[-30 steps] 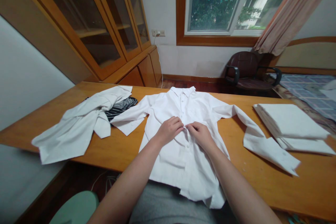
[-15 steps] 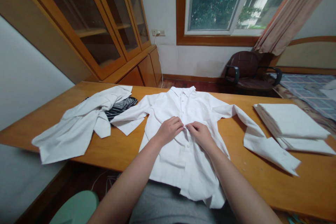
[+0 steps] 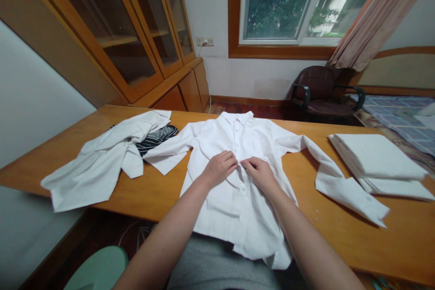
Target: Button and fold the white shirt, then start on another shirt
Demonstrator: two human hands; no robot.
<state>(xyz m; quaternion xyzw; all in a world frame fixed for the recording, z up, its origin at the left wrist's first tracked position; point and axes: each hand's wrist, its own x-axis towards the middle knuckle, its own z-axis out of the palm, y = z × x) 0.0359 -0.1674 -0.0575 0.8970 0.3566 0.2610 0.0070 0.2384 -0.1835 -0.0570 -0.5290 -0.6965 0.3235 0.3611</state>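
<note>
A white long-sleeved shirt point(image 3: 217, 206) lies front up on the wooden table point(image 3: 326, 244), collar at the far side and sleeves spread out. Its hem hangs over the near edge. At mid-chest, my left hand point(image 3: 220, 167) pinches the shirt's front placket with closed fingertips. My right hand point(image 3: 260, 172) pinches the same strip just to the right, the fingertips almost meeting. Any button between them is hidden by the fingers. One button point(image 3: 243, 189) shows below my hands, others above toward the collar.
Crumpled white clothes point(image 3: 98, 163) lie on the left over a black striped garment point(image 3: 156, 139). Folded white cloth point(image 3: 377, 156) is stacked at the right. A green stool point(image 3: 97, 269) stands below the table at the left; a brown armchair point(image 3: 317, 88) is behind it.
</note>
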